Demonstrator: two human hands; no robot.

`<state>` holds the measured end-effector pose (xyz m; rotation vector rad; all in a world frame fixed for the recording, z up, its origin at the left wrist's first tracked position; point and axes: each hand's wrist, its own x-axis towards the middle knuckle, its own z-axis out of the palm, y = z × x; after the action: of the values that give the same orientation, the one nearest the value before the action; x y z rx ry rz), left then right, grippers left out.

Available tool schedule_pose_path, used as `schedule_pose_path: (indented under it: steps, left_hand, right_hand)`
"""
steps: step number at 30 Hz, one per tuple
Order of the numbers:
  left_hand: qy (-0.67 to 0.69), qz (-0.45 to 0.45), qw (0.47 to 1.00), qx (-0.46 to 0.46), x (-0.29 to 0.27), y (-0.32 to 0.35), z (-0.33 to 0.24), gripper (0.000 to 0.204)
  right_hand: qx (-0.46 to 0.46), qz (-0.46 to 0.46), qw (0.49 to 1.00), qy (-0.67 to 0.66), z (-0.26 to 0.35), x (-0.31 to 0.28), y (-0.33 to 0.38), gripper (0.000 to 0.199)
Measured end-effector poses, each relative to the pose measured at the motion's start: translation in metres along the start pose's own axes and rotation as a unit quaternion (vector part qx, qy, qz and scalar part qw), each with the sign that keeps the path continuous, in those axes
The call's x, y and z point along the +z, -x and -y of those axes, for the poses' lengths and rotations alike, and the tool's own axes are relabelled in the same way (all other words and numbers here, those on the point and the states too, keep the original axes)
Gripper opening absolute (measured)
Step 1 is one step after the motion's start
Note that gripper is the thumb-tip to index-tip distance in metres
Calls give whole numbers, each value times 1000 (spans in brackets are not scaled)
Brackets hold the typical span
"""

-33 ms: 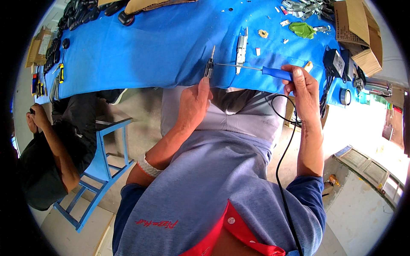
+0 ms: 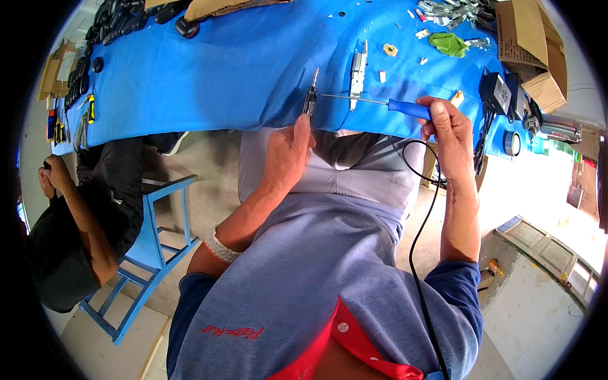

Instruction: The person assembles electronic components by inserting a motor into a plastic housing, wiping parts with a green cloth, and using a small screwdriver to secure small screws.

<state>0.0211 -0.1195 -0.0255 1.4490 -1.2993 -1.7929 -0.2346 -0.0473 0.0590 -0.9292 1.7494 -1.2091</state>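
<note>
My left hand (image 2: 290,152) is closed around the lower end of a slim dark piece with a thin metal prong (image 2: 310,101), which it holds upright at the blue table's near edge. In my right hand (image 2: 448,130) is a blue-handled screwdriver (image 2: 405,108), gripped between thumb and fingers. Its thin shaft runs leftward, and the tip meets the side of the dark piece or lies very near it; I cannot tell which. Between the hands, just beyond the shaft, a long grey-white part (image 2: 358,75) with a narrow tip lies on the blue cloth (image 2: 221,69).
A green crumpled item (image 2: 448,44) and a heap of grey parts (image 2: 453,12) lie far right, near an open cardboard box (image 2: 529,47). A black adapter (image 2: 497,92) with cables sits right. Black cases (image 2: 114,22) crowd the far left. Another person (image 2: 82,234) sits left, beside a blue stool (image 2: 149,234).
</note>
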Motion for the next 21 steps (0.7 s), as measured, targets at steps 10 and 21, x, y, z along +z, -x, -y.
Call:
schedule_pose_path:
  steps: [10,21]
  left_hand:
    - [1,2,1000,5,0,0,-2,59]
    - [17,25,1000,-6,-1,-1,2,58]
  right_hand:
    - [-71,5,993,90,-8,-6,-1,21]
    - [-32,-204,974,95,-37,-17,-33,26]
